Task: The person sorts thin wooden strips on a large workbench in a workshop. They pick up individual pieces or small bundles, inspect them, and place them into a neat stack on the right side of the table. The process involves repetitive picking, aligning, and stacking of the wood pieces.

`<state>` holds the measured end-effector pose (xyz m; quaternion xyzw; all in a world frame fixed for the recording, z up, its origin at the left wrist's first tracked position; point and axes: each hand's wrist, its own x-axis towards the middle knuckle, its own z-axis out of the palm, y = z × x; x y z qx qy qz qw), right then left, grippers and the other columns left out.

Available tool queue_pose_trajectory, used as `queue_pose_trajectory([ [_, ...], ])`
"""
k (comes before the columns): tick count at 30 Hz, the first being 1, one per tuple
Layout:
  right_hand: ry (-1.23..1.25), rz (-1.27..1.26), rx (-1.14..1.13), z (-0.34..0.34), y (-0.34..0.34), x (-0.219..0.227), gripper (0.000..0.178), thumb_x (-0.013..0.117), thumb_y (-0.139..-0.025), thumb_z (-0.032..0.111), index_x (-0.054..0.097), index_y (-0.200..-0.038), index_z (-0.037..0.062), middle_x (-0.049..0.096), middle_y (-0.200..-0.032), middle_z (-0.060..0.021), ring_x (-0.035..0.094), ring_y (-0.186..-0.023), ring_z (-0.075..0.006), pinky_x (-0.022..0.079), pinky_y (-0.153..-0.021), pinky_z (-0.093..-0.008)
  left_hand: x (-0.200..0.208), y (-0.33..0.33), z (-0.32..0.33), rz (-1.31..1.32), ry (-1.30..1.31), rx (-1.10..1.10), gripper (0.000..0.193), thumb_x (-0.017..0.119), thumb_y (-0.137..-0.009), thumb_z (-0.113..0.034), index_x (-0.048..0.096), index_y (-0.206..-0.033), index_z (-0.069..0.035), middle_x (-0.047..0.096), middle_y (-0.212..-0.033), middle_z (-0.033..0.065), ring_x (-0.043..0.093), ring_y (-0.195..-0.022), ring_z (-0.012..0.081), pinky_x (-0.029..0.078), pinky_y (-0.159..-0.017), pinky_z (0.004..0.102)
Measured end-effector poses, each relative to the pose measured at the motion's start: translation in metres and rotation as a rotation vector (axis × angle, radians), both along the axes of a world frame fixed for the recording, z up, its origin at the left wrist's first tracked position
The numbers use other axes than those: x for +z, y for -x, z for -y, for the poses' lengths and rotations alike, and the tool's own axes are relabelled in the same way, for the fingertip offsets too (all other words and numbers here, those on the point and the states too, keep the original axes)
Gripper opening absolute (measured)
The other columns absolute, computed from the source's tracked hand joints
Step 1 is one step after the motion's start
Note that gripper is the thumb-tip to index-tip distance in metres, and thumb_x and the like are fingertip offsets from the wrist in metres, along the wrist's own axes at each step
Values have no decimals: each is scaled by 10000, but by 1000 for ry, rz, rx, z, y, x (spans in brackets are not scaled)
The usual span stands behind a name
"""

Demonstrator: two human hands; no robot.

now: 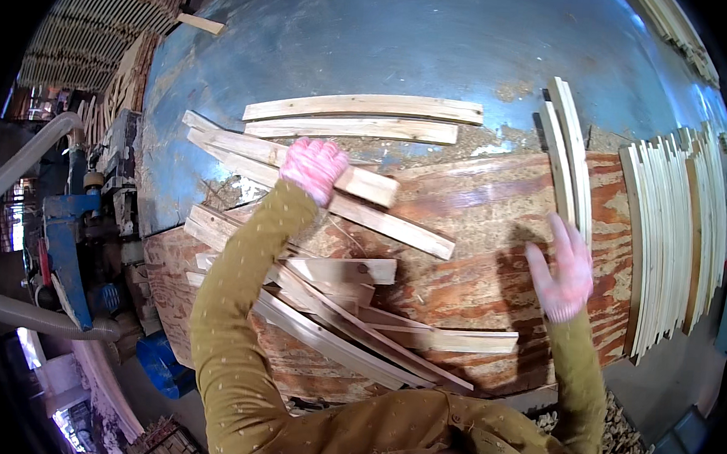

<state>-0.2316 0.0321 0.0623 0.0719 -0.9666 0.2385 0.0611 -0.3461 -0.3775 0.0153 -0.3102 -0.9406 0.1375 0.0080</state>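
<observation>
My left hand (313,170), in a pink and white knit glove, is closed around a pale wooden slat (368,186). Just under that slat lies another slat (401,228), slanting down to the right. My right hand (567,273), gloved alike, has its fingers spread and holds nothing visible. Its fingertips are by the lower end of two upright narrow slats (566,156); whether they touch is unclear. Two more slats (362,106) lie crosswise beyond my left hand. Nearer my body, a loose heap of slats (350,318) crosses at several angles, partly hidden by my left forearm.
A brown-streaked plywood board (477,275) lies on the blue worktable (375,36), with sawdust scattered about. Along the right edge stands a row of many slats (662,237). Blue machinery (72,234) with hoses is at left; stacked wood (100,36) fills the far left corner.
</observation>
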Motion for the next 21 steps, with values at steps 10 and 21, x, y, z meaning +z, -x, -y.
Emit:
queue_pose_trajectory([
  [10, -658, 522, 352, 175, 223, -43, 1099, 833, -609, 475, 254, -1455, 79, 440, -1399, -218, 447, -1283, -354, 381, -1046, -450, 67, -160, 28, 684, -630, 106, 682, 676, -798, -496, 494, -1255, -24, 556, -1210, 187, 527, -1178, 319, 379, -1049, 451],
  [21, -34, 803, 461, 150, 71, -5, 943, 774, -779, 361, 225, -1482, 53, 612, -1109, -234, 577, -1133, -295, 547, -773, -330, -40, -54, -57, 745, -2246, 1514, 538, 733, -832, -247, 498, -1250, -3, 594, -1140, 126, 616, -968, 300, 515, -845, 441],
])
